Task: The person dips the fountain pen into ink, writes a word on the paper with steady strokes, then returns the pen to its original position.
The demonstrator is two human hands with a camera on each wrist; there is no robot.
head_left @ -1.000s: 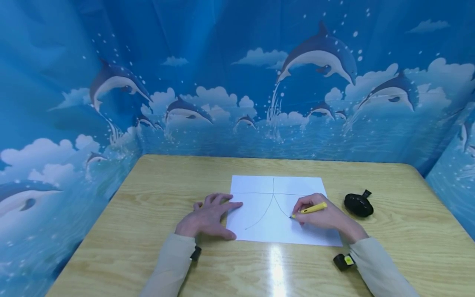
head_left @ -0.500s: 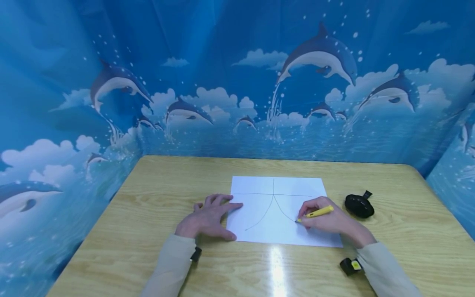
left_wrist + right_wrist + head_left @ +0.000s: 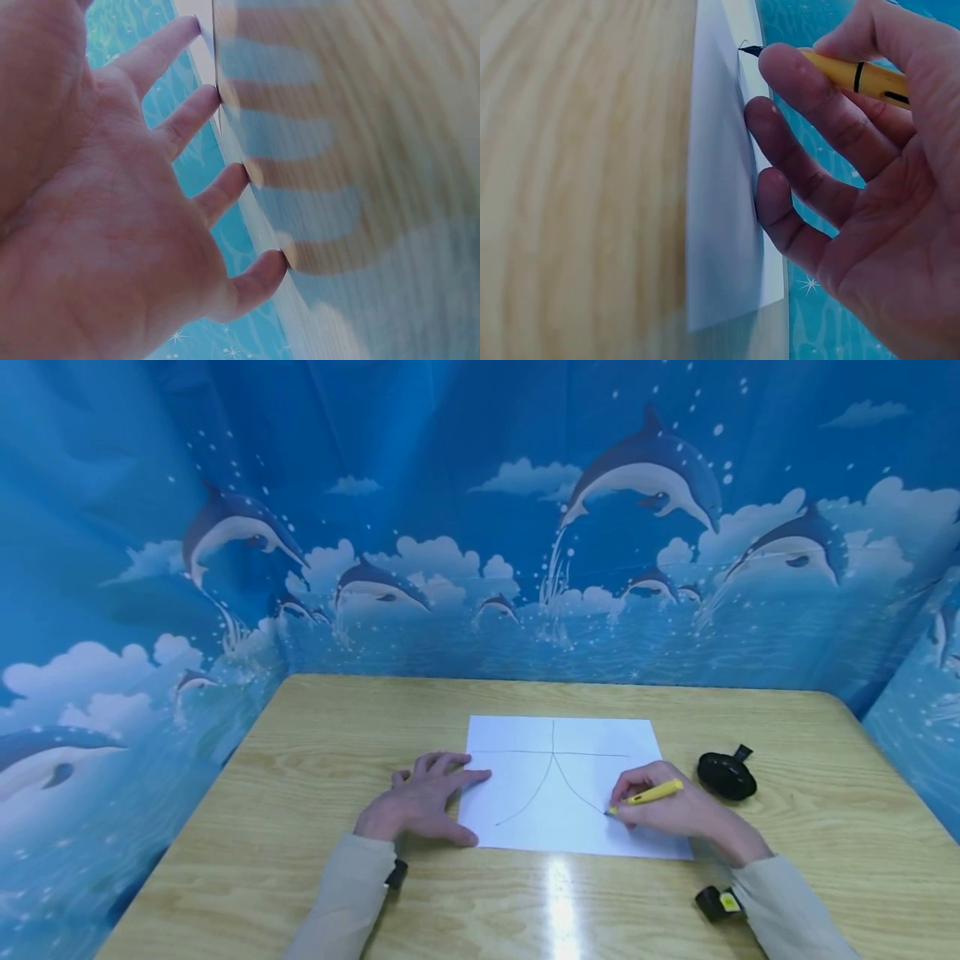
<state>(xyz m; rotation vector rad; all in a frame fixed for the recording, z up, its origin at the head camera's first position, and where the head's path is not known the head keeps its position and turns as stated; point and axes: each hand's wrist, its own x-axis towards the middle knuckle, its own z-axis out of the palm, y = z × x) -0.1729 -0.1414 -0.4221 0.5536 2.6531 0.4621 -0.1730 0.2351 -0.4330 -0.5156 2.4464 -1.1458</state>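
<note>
A white sheet of paper (image 3: 525, 827) lies on the table, bearing thin dark lines: a short upright, a long crossing line and two curves spreading downward from the crossing. My right hand (image 3: 667, 806) pinches a yellow fountain pen (image 3: 657, 791), its tip at the lower end of the right curve. In the right wrist view the pen's dark nib (image 3: 751, 50) meets the paper, and the other fingers curl loosely by the sheet. My left hand (image 3: 423, 802) is spread over the sheet's left edge, thumb and index on the paper. The left wrist view shows its fingertips (image 3: 270, 259) touching the surface.
A black, glossy rounded object (image 3: 726, 775) with a short tab lies right of the paper. The wood-grain table (image 3: 337, 718) ends at a blue dolphin-printed curtain (image 3: 450, 527) behind and at the sides. A dark device (image 3: 716, 903) sits at the right wrist.
My right hand has moved right and toward me with the pen, and the right curve has grown longer behind the tip. The left hand stays in place.
</note>
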